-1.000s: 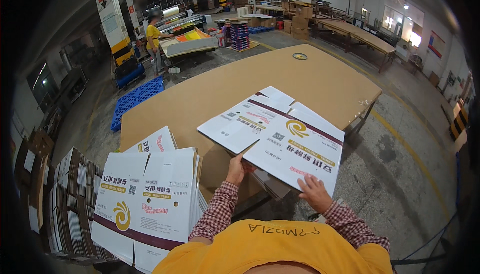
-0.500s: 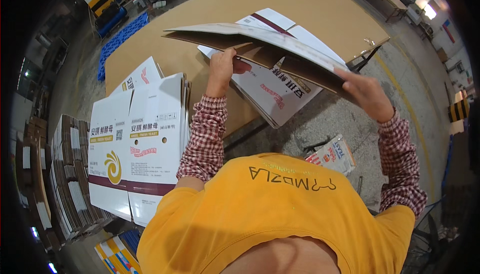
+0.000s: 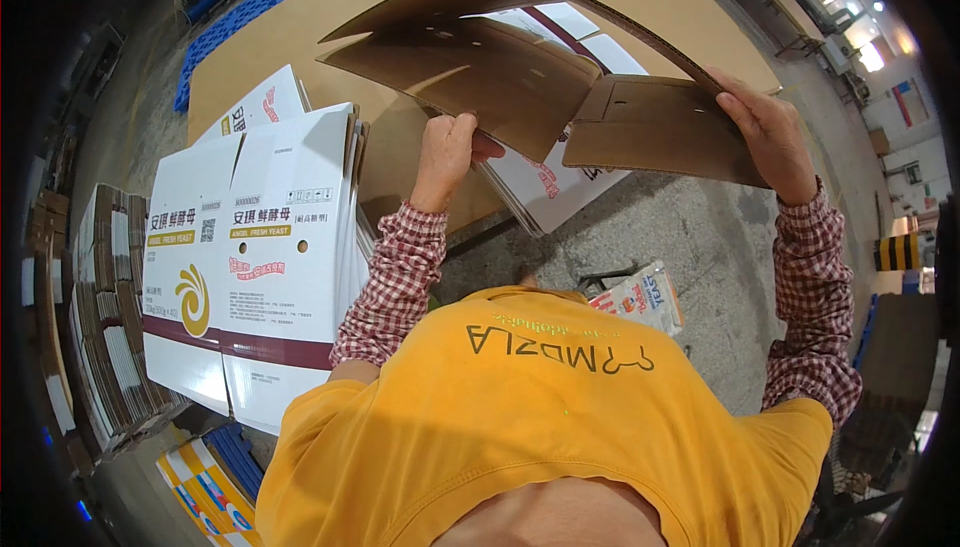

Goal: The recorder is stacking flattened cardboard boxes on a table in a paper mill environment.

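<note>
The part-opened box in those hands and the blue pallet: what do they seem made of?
Part-opened box: apparently corrugated cardboard, matt inside, going by the plain brown panels and thin, ribbed-looking edges. Blue pallet: probably moulded plastic, given its even colour and regular openings; whether matt or glossy is hard to tell.

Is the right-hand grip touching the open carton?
Touching: the head view shows the right-hand grip closed over the edge of the open carton, no gap.
</note>
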The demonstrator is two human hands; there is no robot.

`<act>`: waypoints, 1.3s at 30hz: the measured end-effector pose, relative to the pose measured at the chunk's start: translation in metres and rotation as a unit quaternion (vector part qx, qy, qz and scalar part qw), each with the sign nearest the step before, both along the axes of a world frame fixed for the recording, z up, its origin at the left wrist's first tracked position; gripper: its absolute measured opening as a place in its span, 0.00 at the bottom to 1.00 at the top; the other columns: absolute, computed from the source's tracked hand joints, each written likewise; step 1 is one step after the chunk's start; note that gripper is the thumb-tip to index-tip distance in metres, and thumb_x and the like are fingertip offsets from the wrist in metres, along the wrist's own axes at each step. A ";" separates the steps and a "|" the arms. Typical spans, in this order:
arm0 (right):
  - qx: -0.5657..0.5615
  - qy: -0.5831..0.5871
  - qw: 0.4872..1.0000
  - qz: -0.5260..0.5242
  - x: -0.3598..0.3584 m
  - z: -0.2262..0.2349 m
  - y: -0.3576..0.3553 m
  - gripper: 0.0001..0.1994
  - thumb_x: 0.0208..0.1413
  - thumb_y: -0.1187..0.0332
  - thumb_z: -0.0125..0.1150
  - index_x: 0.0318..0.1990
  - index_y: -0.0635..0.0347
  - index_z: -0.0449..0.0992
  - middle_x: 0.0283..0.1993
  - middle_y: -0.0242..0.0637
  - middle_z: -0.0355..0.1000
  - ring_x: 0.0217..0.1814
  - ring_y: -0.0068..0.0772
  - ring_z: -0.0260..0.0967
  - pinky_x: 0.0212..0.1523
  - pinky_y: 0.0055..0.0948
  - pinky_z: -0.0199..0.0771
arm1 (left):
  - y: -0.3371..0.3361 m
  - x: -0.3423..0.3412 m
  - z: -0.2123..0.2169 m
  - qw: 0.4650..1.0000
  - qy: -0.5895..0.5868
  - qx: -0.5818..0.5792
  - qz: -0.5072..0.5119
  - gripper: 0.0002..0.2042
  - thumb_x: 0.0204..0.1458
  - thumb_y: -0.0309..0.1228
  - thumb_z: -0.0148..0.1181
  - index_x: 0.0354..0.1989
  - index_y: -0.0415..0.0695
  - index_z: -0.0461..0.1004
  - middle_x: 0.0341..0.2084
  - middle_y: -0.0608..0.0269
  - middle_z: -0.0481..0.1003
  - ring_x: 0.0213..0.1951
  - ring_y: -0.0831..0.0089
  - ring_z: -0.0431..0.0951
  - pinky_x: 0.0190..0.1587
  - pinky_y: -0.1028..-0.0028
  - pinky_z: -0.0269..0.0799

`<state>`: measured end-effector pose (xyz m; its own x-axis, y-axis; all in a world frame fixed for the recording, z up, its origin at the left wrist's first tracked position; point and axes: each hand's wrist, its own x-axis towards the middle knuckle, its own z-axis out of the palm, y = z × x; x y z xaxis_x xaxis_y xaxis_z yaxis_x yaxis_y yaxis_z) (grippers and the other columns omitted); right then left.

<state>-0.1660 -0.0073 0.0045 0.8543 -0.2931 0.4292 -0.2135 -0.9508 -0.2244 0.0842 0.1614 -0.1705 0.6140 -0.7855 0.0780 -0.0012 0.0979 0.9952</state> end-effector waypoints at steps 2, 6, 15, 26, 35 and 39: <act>-0.015 0.004 1.000 -0.002 0.001 0.000 0.001 0.13 0.53 0.68 0.48 0.45 0.60 0.69 0.39 0.44 0.70 0.40 0.37 0.69 0.40 0.27 0.66 | 0.000 0.000 -0.002 1.000 -0.005 0.002 -0.004 0.20 0.47 0.35 0.37 0.12 0.33 0.69 0.12 0.52 0.73 0.14 0.75 0.70 0.21 0.79 0.67; 0.018 0.013 1.000 -0.005 0.002 0.003 0.001 0.13 0.53 0.69 0.48 0.45 0.60 0.69 0.38 0.44 0.70 0.40 0.37 0.69 0.39 0.26 0.66 | -0.002 0.001 -0.003 1.000 0.000 -0.005 -0.005 0.21 0.47 0.35 0.37 0.15 0.30 0.70 0.13 0.52 0.73 0.15 0.74 0.71 0.21 0.78 0.67; 0.117 0.172 0.978 0.006 -0.025 -0.033 0.000 0.17 0.51 0.62 0.51 0.48 0.56 0.68 0.35 0.50 0.69 0.31 0.34 0.70 0.33 0.31 0.67 | -0.021 0.010 0.012 0.990 0.122 -0.065 -0.017 0.17 0.49 0.33 0.38 0.31 0.30 0.69 0.24 0.52 0.73 0.24 0.68 0.75 0.30 0.74 0.72; 0.208 0.081 0.974 -0.043 -0.092 -0.089 0.015 0.44 0.29 0.46 0.65 0.54 0.61 0.58 0.57 0.45 0.55 0.61 0.39 0.49 0.58 0.35 0.48 | -0.031 0.052 0.069 0.984 0.114 -0.135 -0.006 0.16 0.53 0.35 0.39 0.35 0.33 0.68 0.27 0.54 0.73 0.28 0.65 0.75 0.34 0.65 0.73; -0.154 -0.176 0.954 -0.190 -0.025 -0.081 -0.070 0.11 0.47 0.65 0.57 0.32 0.64 0.72 0.22 0.39 0.68 0.23 0.23 0.65 0.24 0.23 0.63 | -0.095 0.062 0.052 0.983 0.102 -0.148 -0.039 0.18 0.54 0.36 0.37 0.45 0.33 0.60 0.32 0.48 0.72 0.29 0.64 0.75 0.31 0.73 0.72; -0.009 -0.315 0.944 -0.101 0.018 -0.018 -0.063 0.11 0.49 0.64 0.57 0.26 0.66 0.71 0.19 0.30 0.66 0.20 0.19 0.58 0.20 0.21 0.59 | -0.089 0.034 -0.052 0.982 0.172 0.038 -0.062 0.20 0.52 0.44 0.42 0.45 0.39 0.62 0.34 0.55 0.71 0.27 0.69 0.73 0.30 0.72 0.69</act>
<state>-0.1477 -0.0699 -0.0136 0.3546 -0.4102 0.8402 -0.2204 -0.9100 -0.3513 0.1182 0.0723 -0.2220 0.4937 -0.8511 -0.1784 0.3430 0.0020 0.9393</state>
